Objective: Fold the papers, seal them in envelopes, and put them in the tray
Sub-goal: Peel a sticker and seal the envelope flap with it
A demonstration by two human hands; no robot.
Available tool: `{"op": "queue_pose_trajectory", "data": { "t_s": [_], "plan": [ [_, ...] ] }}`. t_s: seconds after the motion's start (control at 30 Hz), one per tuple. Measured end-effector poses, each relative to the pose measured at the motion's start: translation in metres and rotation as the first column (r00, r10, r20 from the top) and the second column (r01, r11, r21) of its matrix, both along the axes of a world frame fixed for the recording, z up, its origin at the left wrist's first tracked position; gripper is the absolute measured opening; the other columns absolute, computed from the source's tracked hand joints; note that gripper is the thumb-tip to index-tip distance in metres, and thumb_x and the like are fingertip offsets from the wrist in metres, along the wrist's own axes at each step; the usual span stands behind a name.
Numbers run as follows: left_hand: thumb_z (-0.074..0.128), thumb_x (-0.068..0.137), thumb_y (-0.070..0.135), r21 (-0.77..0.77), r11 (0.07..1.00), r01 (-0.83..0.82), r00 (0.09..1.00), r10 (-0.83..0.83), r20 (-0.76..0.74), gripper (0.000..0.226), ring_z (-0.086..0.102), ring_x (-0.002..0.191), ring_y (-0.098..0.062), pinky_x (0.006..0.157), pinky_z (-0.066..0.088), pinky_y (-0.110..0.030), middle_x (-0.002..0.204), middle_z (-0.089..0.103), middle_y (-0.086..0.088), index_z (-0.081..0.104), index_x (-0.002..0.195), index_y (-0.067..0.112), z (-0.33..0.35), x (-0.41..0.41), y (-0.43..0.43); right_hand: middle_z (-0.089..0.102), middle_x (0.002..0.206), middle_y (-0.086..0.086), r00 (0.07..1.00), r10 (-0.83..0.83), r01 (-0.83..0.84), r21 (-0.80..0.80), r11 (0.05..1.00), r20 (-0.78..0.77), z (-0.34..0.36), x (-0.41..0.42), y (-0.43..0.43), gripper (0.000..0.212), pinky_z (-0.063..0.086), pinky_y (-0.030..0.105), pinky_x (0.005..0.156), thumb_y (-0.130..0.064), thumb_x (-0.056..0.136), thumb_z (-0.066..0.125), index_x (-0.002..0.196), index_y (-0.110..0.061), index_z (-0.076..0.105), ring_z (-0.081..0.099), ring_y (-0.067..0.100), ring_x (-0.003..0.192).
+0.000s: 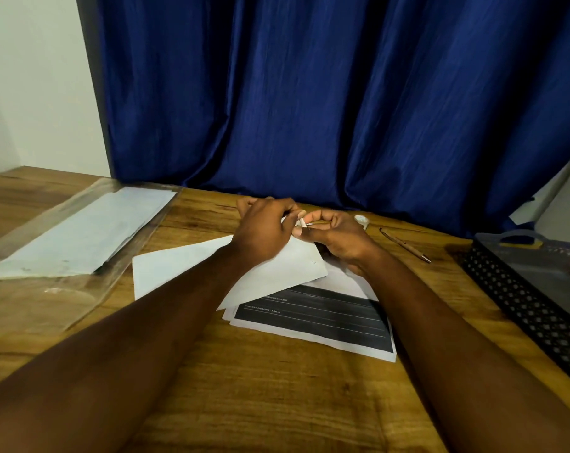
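Envelope [185, 269] lies flat on the bench [277, 387] under the left hand [264, 230] and right hand [339, 240], which together pinch a white strip [302, 222] above its far edge.

Envelope [185, 269] overlaps papers [313, 318]; tray [519, 305] right; stack [80, 233], apparently sleeved, left.

Forearms reaching forward, left hand [264, 228] and right hand [340, 240] meeting, curled fingers [318, 218] pinching a white strip [302, 222]

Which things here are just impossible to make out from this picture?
Head view only:
The small white piece pinched by the left hand and right hand: too small to identify.
The envelope flap: hidden behind both hands.
Print on the dark sheet: blurred.
The mesh tray: cut off by the right edge, contents unclear.
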State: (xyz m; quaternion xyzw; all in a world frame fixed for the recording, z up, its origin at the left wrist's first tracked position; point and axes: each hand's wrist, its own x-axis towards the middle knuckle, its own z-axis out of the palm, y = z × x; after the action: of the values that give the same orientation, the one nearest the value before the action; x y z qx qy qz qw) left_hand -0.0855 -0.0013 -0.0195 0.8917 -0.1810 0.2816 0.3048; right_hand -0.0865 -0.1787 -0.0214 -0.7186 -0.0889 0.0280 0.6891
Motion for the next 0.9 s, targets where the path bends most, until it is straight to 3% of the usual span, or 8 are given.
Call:
{"op": "queue_pose_trajectory", "data": {
  "t_s": [0.1, 0.23, 0.37, 0.47, 0.6, 0.7, 0.77, 0.9],
  "plan": [
    [0.054, 0.106, 0.034, 0.055, 0.998, -0.009, 0.998, 0.006, 0.055, 0.016, 0.047, 0.088, -0.011, 0.095, 0.027, -0.042, 0.084, 0.057, 0.01, 0.064, 0.094, 0.029, -0.001, -0.001, 0.0, 0.08, 0.112, 0.018, 0.999, 0.052, -0.052, -0.006, 0.999, 0.014, 0.001, 0.0, -0.001, 0.04, 0.063, 0.034, 0.086, 0.003, 0.079, 0.088, 0.116, -0.004, 0.073, 0.078, 0.029, 0.105],
    [0.055, 0.105, 0.032, 0.112, 0.994, 0.004, 0.993, -0.017, 0.118, 0.02, 0.047, 0.082, -0.011, 0.092, 0.032, -0.043, 0.081, 0.055, 0.01, 0.07, 0.097, 0.022, 0.0, -0.004, -0.002, 0.079, 0.114, 0.02, 0.997, 0.068, -0.068, -0.005, 0.998, 0.046, 0.002, 0.001, -0.002, 0.063, 0.063, 0.04, 0.091, 0.01, 0.079, 0.085, 0.135, -0.005, 0.062, 0.078, 0.031, 0.105],
    [0.055, 0.105, 0.031, 0.109, 0.994, 0.014, 0.991, -0.028, 0.128, 0.018, 0.049, 0.081, -0.012, 0.092, 0.031, -0.043, 0.08, 0.054, 0.011, 0.068, 0.095, 0.024, 0.0, -0.005, -0.002, 0.08, 0.108, 0.02, 0.996, 0.058, -0.056, -0.023, 0.998, 0.075, 0.002, 0.002, -0.003, 0.065, 0.064, 0.044, 0.094, 0.01, 0.078, 0.086, 0.133, -0.011, 0.059, 0.079, 0.028, 0.097],
    [0.052, 0.107, 0.036, 0.055, 0.998, 0.044, 0.994, -0.049, 0.1, 0.018, 0.05, 0.08, -0.01, 0.095, 0.028, -0.041, 0.079, 0.054, 0.013, 0.055, 0.089, 0.034, 0.001, -0.004, 0.001, 0.08, 0.108, 0.019, 0.996, 0.024, -0.023, -0.013, 1.0, 0.083, 0.003, 0.0, -0.003, 0.064, 0.064, 0.041, 0.092, 0.006, 0.077, 0.088, 0.132, -0.011, 0.06, 0.079, 0.03, 0.101],
    [0.048, 0.108, 0.039, 0.023, 0.999, 0.034, 0.998, -0.035, 0.042, 0.017, 0.053, 0.085, -0.012, 0.094, 0.026, -0.04, 0.083, 0.058, 0.012, 0.057, 0.094, 0.035, -0.002, 0.002, 0.007, 0.08, 0.108, 0.019, 0.999, 0.008, -0.01, 0.062, 0.998, 0.037, 0.002, -0.004, -0.003, 0.056, 0.065, 0.034, 0.076, 0.007, 0.078, 0.088, 0.128, -0.005, 0.065, 0.08, 0.029, 0.099],
    [0.049, 0.107, 0.037, 0.038, 0.999, 0.012, 1.0, -0.011, -0.019, 0.017, 0.052, 0.088, -0.012, 0.092, 0.02, -0.036, 0.086, 0.058, 0.013, 0.06, 0.094, 0.034, -0.005, 0.007, 0.011, 0.08, 0.112, 0.019, 0.999, -0.007, 0.005, 0.041, 0.999, 0.037, 0.001, -0.003, -0.006, 0.047, 0.065, 0.037, 0.084, 0.003, 0.082, 0.086, 0.125, 0.001, 0.069, 0.078, 0.033, 0.106],
    [0.048, 0.108, 0.034, 0.068, 0.998, 0.011, 1.0, -0.01, -0.02, 0.02, 0.051, 0.088, -0.012, 0.088, 0.017, -0.034, 0.087, 0.059, 0.013, 0.064, 0.098, 0.031, -0.007, 0.009, 0.011, 0.079, 0.114, 0.019, 1.0, -0.019, 0.019, 0.015, 1.0, 0.012, 0.001, -0.003, -0.008, 0.039, 0.061, 0.043, 0.095, -0.007, 0.085, 0.086, 0.121, -0.002, 0.074, 0.076, 0.033, 0.106],
    [0.046, 0.107, 0.03, 0.134, 0.991, 0.017, 1.0, -0.018, 0.004, 0.017, 0.049, 0.082, -0.015, 0.086, 0.021, -0.037, 0.082, 0.057, 0.011, 0.056, 0.093, 0.033, -0.008, 0.007, 0.007, 0.072, 0.113, 0.03, 0.996, -0.083, 0.082, -0.055, 0.995, -0.022, 0.001, -0.003, -0.008, 0.019, 0.047, 0.039, 0.081, -0.028, 0.097, 0.077, 0.109, -0.015, 0.082, 0.059, 0.028, 0.091]
  ]
}}
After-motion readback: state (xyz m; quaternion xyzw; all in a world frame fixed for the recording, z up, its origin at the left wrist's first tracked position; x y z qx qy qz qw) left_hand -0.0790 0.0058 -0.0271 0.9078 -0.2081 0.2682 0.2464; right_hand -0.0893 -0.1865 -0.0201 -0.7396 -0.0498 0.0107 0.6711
